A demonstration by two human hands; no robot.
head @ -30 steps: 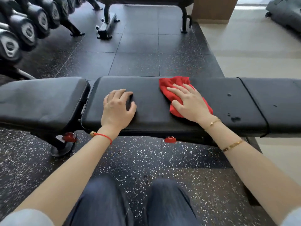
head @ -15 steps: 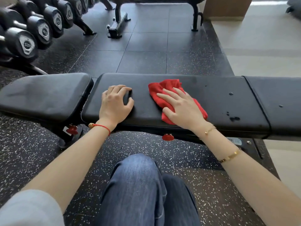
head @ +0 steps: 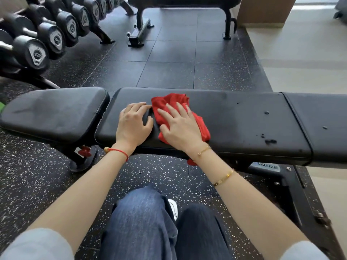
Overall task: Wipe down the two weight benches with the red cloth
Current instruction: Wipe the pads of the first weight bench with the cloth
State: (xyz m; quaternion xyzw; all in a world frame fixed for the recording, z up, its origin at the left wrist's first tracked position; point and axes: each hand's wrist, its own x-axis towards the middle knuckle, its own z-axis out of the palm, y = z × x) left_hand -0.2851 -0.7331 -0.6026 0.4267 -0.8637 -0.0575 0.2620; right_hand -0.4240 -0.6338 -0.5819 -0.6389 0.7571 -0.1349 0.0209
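A black padded weight bench (head: 244, 121) stretches across in front of me, with a separate seat pad (head: 52, 113) at its left. A red cloth (head: 169, 101) lies crumpled on the long pad. My right hand (head: 180, 126) presses flat on the cloth with straight, spread fingers. My left hand (head: 134, 124) rests on the pad just left of the cloth, fingers slightly bent, its fingertips near the cloth's edge. Dark wet spots dot the pad to the right. A second black bench (head: 184, 2) stands at the far top; only its underside and legs show.
A rack of black dumbbells (head: 37, 51) lines the upper left. The near bench's metal base (head: 293, 184) runs along the floor at lower right. My knees in blue jeans (head: 142, 222) are close under the bench edge. A brown pillar (head: 262, 10) rises at top right.
My right hand has slid the red cloth leftward along the pad until it nearly meets my left hand. The left hand stayed on the pad. My view moved closer and lower.
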